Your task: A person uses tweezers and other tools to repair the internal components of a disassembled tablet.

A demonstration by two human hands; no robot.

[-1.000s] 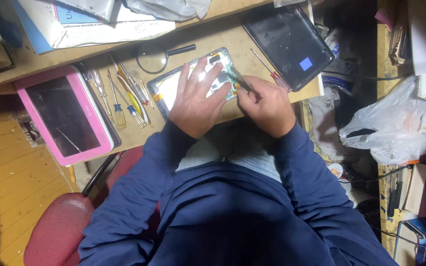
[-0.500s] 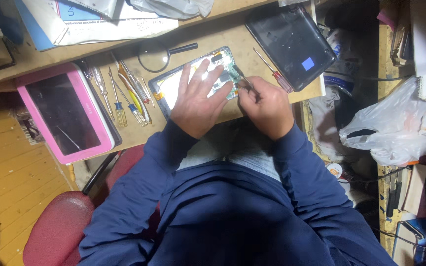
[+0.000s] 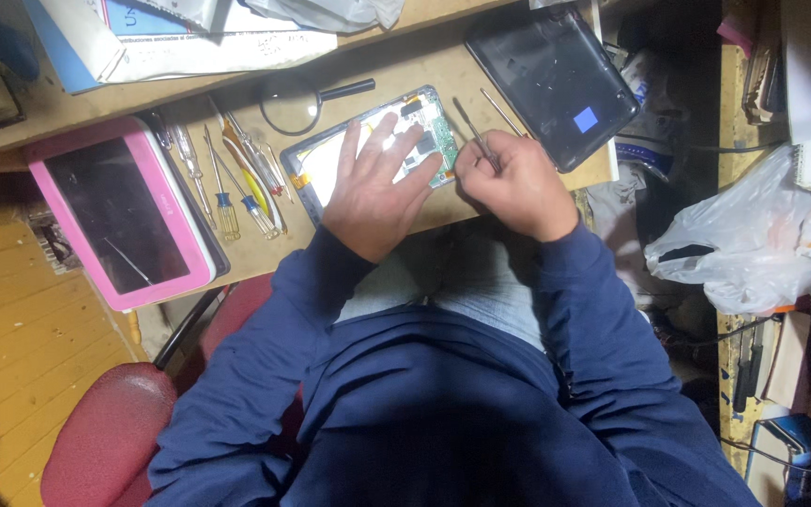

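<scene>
Left hand (image 3: 373, 192) lies flat, fingers apart, on opened tablet (image 3: 368, 150): thin, fragile board exposed, best steadied by edges; right hand (image 3: 509, 183) pinches slim metal tool (image 3: 474, 127)

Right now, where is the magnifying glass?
In the head view, the magnifying glass lies on the wooden desk just above the opened tablet, right of the row of screwdrivers.

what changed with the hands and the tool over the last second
The right hand drew back a little from the opened tablet, so the thin metal tool it grips now points up past the tablet's right edge instead of lying over the circuit board. The left hand stayed flat on the tablet, fingers spread. The pink tablet, screwdrivers, magnifying glass and black back cover did not move.
</scene>
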